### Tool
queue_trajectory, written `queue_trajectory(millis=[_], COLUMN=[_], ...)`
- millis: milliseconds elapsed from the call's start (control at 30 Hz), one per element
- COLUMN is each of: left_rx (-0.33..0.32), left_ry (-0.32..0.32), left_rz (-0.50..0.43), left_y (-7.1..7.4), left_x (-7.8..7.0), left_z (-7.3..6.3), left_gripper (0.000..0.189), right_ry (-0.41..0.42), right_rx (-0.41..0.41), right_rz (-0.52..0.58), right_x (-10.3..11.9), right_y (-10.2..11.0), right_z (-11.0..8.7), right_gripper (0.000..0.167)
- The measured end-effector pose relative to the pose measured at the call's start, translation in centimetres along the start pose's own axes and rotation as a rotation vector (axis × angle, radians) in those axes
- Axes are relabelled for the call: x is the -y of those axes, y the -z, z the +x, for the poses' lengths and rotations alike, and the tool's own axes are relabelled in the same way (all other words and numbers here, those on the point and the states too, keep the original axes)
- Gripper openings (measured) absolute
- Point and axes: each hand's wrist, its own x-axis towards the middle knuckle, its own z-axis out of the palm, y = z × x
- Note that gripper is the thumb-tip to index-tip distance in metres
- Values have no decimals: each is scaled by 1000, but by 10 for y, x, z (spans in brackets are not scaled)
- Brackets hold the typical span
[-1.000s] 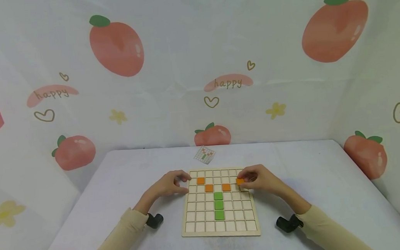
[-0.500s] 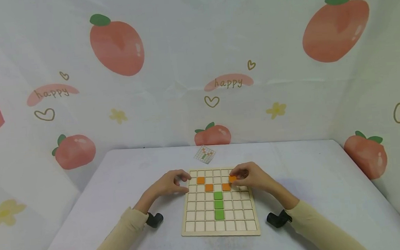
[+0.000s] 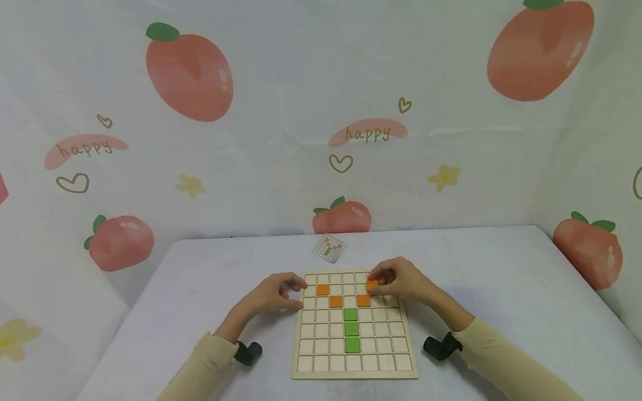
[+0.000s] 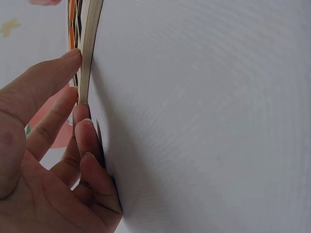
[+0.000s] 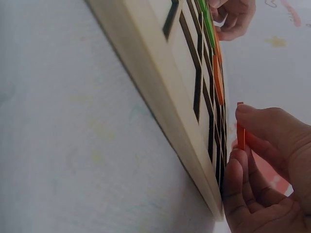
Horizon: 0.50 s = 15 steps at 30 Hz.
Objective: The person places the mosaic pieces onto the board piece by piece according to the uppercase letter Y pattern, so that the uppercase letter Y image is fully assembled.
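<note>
A square wooden grid board (image 3: 314, 376) lies on the table. Three green tiles (image 3: 351, 329) form a column in it; above them sit orange tiles (image 3: 323, 290), including a pair flanking the column's top. My left hand (image 3: 271, 293) touches the board's left edge with thumb and fingertips; its remaining fingers bend down by the table in the left wrist view. With thumb and fingers, my right hand (image 3: 403, 280) pinches another orange tile (image 5: 241, 126) over the board's upper right. That tile stands edge-on just above the surface in the right wrist view.
A small pattern card (image 3: 329, 248) printed with a coloured grid lies behind the board. The white table (image 3: 472, 277) backs onto a hanging cloth (image 3: 267, 74) with fruit prints. Black wrist cameras (image 3: 442, 346) sit at both cuffs.
My right hand has carried the orange tile leftward and slightly away from me, from the board's right edge to over the upper-right squares. The left hand stays put.
</note>
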Motion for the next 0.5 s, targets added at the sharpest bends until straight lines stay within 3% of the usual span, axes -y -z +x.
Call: queue_trajectory(millis=[500], left_rx=[-1], left_ry=[-10], left_rz=[-1], left_y=[-1], left_x=[-1], left_z=[-1], left_gripper=[37], right_ry=[-24], right_rx=[-2], right_rz=[-2], right_x=[-4], right_y=[2], right_z=[-1], right_gripper=[20])
